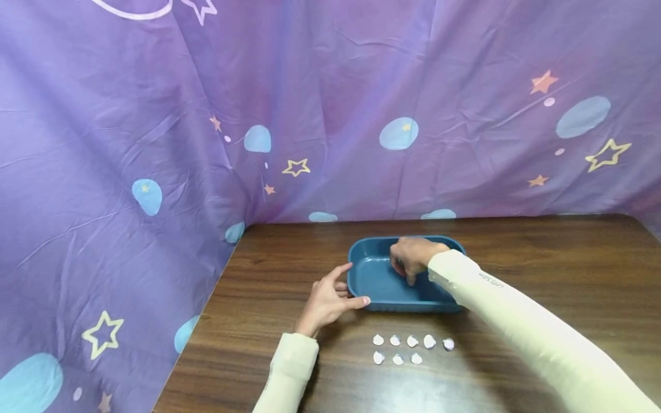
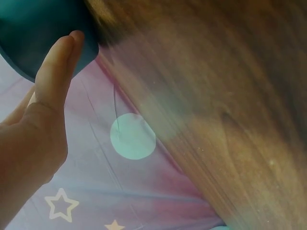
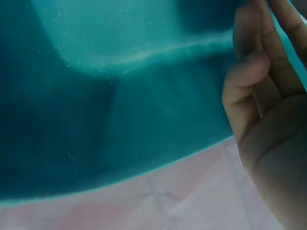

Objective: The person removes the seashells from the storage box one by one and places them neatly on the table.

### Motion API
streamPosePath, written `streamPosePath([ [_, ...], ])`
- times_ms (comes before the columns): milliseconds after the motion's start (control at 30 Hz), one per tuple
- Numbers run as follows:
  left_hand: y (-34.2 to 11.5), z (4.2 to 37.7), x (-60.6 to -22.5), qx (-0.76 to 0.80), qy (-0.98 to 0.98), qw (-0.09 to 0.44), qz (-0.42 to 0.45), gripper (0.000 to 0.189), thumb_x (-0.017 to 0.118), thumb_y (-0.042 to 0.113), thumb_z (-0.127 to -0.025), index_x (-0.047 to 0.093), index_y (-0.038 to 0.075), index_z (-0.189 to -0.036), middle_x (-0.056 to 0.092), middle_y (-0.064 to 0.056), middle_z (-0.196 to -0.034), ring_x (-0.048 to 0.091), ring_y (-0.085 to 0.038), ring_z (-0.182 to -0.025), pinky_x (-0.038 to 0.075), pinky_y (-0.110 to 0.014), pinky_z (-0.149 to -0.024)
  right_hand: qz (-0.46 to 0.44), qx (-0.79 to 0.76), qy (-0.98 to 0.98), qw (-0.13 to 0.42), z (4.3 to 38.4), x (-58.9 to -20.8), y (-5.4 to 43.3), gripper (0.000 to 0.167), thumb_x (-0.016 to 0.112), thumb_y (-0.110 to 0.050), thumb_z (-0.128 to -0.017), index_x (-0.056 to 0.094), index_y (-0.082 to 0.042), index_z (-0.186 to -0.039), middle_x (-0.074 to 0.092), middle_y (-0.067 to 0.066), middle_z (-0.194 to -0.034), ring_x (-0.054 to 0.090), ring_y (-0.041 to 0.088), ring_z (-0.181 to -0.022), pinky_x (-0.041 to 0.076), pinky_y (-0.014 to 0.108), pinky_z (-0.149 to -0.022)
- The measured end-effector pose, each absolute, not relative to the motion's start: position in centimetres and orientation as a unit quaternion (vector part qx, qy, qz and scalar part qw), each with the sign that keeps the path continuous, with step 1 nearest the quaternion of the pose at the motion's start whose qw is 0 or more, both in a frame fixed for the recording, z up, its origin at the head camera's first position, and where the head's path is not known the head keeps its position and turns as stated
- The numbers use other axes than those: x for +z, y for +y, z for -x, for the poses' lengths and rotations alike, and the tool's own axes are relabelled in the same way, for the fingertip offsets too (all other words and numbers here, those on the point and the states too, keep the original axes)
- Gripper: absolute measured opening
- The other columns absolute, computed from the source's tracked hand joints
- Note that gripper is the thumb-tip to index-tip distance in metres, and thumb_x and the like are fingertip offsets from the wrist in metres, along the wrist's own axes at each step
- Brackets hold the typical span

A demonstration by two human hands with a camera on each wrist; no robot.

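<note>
A dark teal plastic tub (image 1: 382, 281) with rounded corners stands on the wooden table. My left hand (image 1: 329, 301) is at its near left corner, index fingertip touching the left rim and straight thumb resting along the front rim. In the left wrist view that thumb (image 2: 57, 72) lies against the tub's wall. My right hand (image 1: 413, 256) reaches down inside the tub, one finger pointing at the floor of it. Seen from the right wrist, the thumb tip (image 3: 254, 67) sits close to the loosely bent fingers, with nothing showing between them.
Several small, shiny whitish pieces (image 1: 412, 341) lie in two rows on the wooden table (image 1: 258, 344) in front of the tub. A purple cloth (image 1: 330, 103) with stars and blue spots hangs behind the table and along its left side.
</note>
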State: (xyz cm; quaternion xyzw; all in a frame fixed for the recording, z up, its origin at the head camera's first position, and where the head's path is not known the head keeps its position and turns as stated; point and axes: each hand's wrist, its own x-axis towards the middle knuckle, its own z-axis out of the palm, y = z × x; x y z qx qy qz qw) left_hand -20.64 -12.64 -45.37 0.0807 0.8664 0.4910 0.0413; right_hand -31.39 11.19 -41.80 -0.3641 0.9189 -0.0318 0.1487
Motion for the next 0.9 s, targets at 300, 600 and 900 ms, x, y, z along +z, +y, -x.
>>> streamPosePath([
  [300, -12.63, 20.61, -45.44, 0.491, 0.867, 0.037, -0.079, 0.086, 0.089, 0.031, -0.074, 0.049, 0.016, -0.149, 0.076, -0.022, -0.110, 0.075, -0.032, -0.103, 0.062, -0.042, -0.094, 0.332, -0.023, 0.934, 0.131, 31.03, -42.17, 11.25, 0.032, 0.092, -0.003, -0.055, 0.064, -0.018, -0.058, 0.062, -0.008, -0.061, 0.055, 0.010, -0.061, 0.047, 0.024, -0.052],
  [600, -12.56, 20.73, -45.40, 0.494, 0.865, 0.043, -0.079, 0.088, 0.089, 0.031, -0.075, 0.047, 0.017, -0.151, 0.075, -0.022, -0.112, 0.075, -0.030, -0.104, 0.061, -0.042, -0.095, 0.334, -0.046, 0.930, 0.147, 31.53, -42.48, 11.56, 0.030, 0.089, -0.002, -0.054, 0.065, -0.019, -0.057, 0.062, -0.009, -0.060, 0.055, 0.009, -0.060, 0.045, 0.022, -0.052],
  [900, -12.65, 20.59, -45.52, 0.505, 0.858, 0.045, -0.082, 0.087, 0.088, 0.030, -0.076, 0.046, 0.016, -0.151, 0.074, -0.024, -0.114, 0.074, -0.032, -0.106, 0.061, -0.043, -0.097, 0.327, -0.076, 0.929, 0.157, 31.47, -41.89, 11.62, 0.026, 0.089, -0.003, -0.063, 0.068, -0.017, -0.068, 0.064, -0.006, -0.067, 0.058, 0.008, -0.060, 0.048, 0.020, -0.053],
])
